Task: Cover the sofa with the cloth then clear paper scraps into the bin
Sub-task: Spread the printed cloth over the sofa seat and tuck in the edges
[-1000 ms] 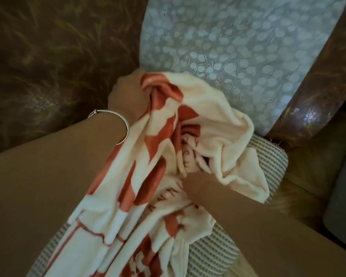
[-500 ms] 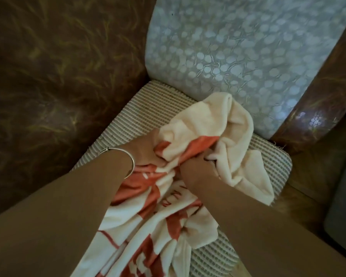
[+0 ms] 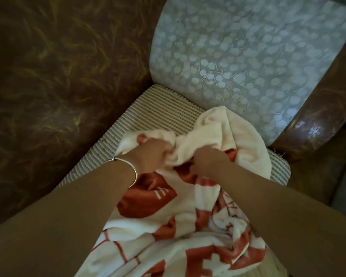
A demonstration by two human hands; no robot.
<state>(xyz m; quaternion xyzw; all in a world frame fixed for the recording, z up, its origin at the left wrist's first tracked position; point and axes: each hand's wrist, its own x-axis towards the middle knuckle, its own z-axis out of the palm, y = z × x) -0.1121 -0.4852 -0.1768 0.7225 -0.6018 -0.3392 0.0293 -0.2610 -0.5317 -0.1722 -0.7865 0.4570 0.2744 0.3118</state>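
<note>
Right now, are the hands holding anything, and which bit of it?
Yes, the cloth. The left hand and the right hand each grip a bunched fold of its cream part, close together, above the sofa seat.

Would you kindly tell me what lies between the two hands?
In the head view, a bunched cream fold of the cloth lies between the left hand and the right hand; both grip it.

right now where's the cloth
In the head view the cloth lies bunched on the ribbed seat cushion, lower centre, just below the pale back cushion, its top folds gripped by the left hand and right hand.
</note>
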